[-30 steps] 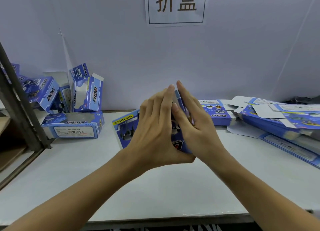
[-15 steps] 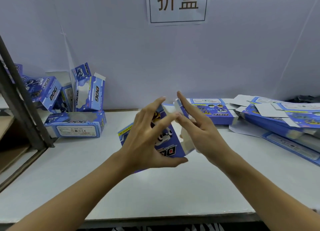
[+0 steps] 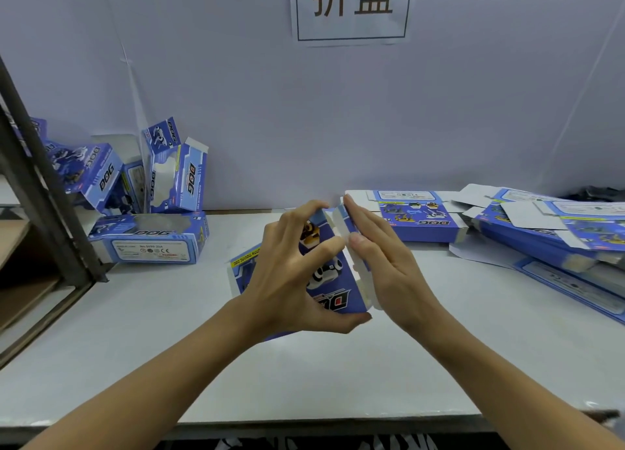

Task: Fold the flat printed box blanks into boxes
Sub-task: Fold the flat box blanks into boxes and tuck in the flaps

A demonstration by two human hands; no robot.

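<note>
A blue printed box [image 3: 329, 280] with a dog picture is held above the middle of the white table [image 3: 169, 331]. My left hand [image 3: 287, 277] grips it from the left, thumb under its near edge and fingers over its printed face. My right hand [image 3: 385, 263] lies flat with straight fingers against the white flap at the box's right end. A stack of flat blue blanks [image 3: 558, 233] lies at the right, and one more flat blank [image 3: 419, 216] sits behind my right hand.
Several folded blue boxes [image 3: 152, 192] are heaped at the back left against the wall. A dark metal shelf frame [image 3: 40, 192] stands at the left edge. A paper sign [image 3: 351, 6] hangs on the wall.
My hands have come apart from a tight clasp and lowered a little. The box has opened from flat into a shape, and my right hand has flattened against its end flap.
</note>
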